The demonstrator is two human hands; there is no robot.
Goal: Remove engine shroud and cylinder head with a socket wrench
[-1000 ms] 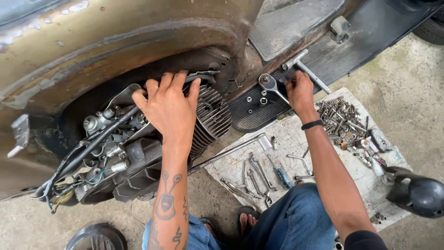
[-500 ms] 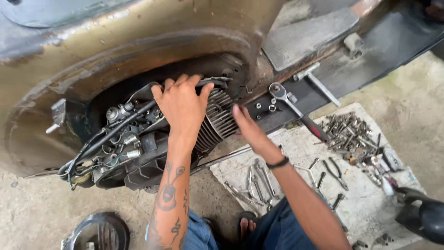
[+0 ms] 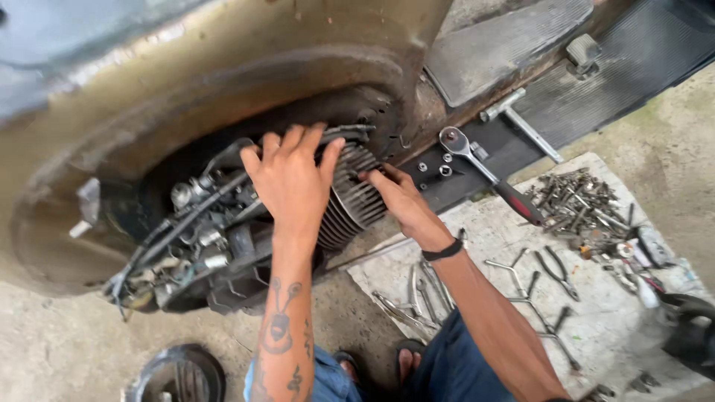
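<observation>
A finned engine cylinder (image 3: 350, 201) sticks out of the scooter's engine (image 3: 208, 246), under the rusty brown body panel (image 3: 223, 89). My left hand (image 3: 290, 179) lies flat on top of the cylinder with fingers spread. My right hand (image 3: 398, 197) presses against the cylinder's right end. A ratchet wrench (image 3: 484, 171) with a red handle lies on the black footboard, just right of my right hand, with small nuts (image 3: 436, 167) beside it.
A pale cloth (image 3: 596, 320) on the concrete floor carries spanners, pliers (image 3: 558, 272) and a heap of bolts (image 3: 577, 201). A T-handle wrench (image 3: 521, 123) rests on the footboard. A round black cover (image 3: 179, 372) lies at bottom left. A dark object (image 3: 693, 327) sits at the right edge.
My right hand has let go of the ratchet wrench, left it on the footboard, and moved left onto the cylinder's end. My left hand has stayed on the cylinder.
</observation>
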